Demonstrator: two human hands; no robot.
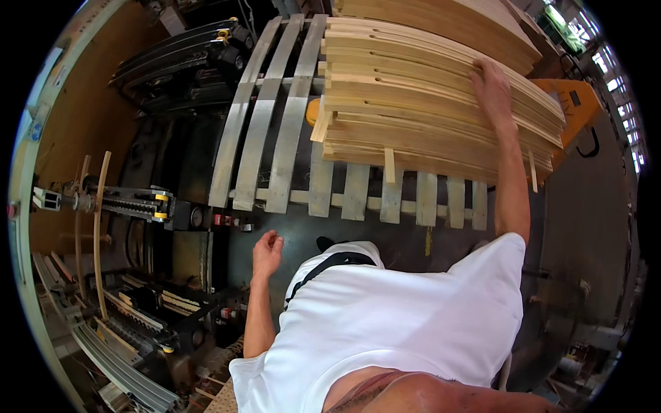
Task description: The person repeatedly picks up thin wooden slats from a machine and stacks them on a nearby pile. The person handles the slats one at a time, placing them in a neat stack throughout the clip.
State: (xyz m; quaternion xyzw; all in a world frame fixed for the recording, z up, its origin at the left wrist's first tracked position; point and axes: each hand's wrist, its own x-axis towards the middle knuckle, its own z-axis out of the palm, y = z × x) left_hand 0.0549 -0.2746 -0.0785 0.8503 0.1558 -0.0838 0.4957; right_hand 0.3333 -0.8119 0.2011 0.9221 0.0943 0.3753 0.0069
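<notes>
A thick stack of pale wooden boards (406, 89) rests on a slatted wooden pallet (261, 117) ahead of me. My right arm is stretched out over the stack. My right hand (491, 89) lies on the upper boards toward their right end, its fingers bent over a board's edge; the fingertips are partly hidden. Several boards there have long grooves and small slots. My left hand (267, 253) hangs in the air at my left side, apart from the stack, with its fingers loosely curled and nothing seen in them.
Left of me stands a dark machine with a chain-track arm (138, 203) and upright thin wooden strips (102, 234). Black machine rails (175, 58) lie at the far left. An orange pallet truck (575, 103) stands at the right behind the stack. More boards (447, 27) are piled beyond.
</notes>
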